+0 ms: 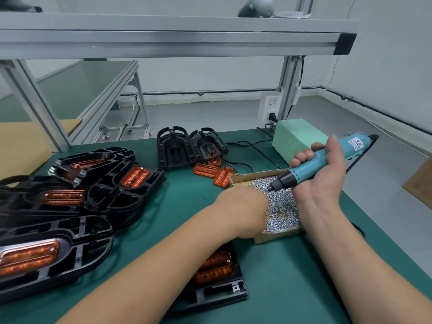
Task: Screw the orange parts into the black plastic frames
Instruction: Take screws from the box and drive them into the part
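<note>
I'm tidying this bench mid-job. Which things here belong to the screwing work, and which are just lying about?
Job:
- electric screwdriver in the right hand
- box of screws, left hand reaching in
- black frame with orange part
- loose orange parts
- pile of frames

Lying about:
- grey object on the shelf
- cardboard sheet
- green box, role unclear

Glossy orange parts (135, 177), shiny metal screws (284, 212)
</note>
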### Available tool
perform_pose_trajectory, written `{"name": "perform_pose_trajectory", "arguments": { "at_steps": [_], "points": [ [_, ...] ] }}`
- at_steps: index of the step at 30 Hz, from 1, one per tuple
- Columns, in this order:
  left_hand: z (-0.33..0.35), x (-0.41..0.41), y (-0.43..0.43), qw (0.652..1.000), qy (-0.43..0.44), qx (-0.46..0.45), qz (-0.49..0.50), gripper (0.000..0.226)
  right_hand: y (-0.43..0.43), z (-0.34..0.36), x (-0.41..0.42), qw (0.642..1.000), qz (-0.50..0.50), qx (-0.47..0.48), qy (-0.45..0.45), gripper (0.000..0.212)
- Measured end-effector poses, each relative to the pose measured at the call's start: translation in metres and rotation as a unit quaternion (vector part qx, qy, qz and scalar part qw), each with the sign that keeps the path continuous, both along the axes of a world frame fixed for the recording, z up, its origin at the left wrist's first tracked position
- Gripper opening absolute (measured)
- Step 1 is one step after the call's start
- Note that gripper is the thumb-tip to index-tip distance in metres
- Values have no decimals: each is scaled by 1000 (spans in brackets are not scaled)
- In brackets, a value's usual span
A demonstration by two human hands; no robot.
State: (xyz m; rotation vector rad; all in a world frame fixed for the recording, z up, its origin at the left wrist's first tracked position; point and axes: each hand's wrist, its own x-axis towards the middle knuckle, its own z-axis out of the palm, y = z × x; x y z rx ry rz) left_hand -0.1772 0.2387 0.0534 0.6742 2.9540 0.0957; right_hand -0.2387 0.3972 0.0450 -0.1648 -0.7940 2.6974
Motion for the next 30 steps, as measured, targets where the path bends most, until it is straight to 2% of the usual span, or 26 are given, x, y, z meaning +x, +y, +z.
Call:
{"name": "perform_pose_trajectory", "arguments": {
  "at_steps": [6, 9, 13, 16, 18, 20, 22, 23, 25, 27, 30],
  "points": [
    [3, 2, -9, 997, -47, 56, -12, 31, 0, 0, 1, 1000, -2, -10, 2, 30],
    [6, 7, -21, 982, -102, 158, 1, 32, 1, 0, 1, 1000, -4, -11, 2, 30],
    [4, 15, -52, 937, -140, 315, 63, 27, -1, 0, 1, 1000, 4, -4, -1, 29],
    [-1, 22, -78, 872, -188, 431, 136, 14, -4, -2, 3, 1000, 13, 6, -2, 29],
    [-3, 27, -93, 799, -241, 531, 146, 11, -6, -2, 4, 1000, 19, 12, -3, 29],
    [-3, 31, -107, 711, -302, 617, 153, 9, -8, -2, 6, 1000, 24, 17, -2, 29],
    [-2, 37, -120, 633, -351, 672, 157, 3, -11, -2, 8, 999, 34, 20, -2, 30],
    [-3, 39, -126, 605, -366, 689, 158, 3, -13, -2, 9, 999, 39, 22, -2, 30],
    [-6, 44, -134, 568, -383, 710, 164, 5, -17, -3, 12, 998, 52, 28, -1, 30],
    [-9, 48, -139, 548, -391, 720, 170, 11, -23, -4, 16, 997, 67, 37, 2, 30],
    [-14, 50, -142, 570, -366, 713, 180, 10, -32, -4, 24, 995, 90, 47, 5, 30]
  ]
}}
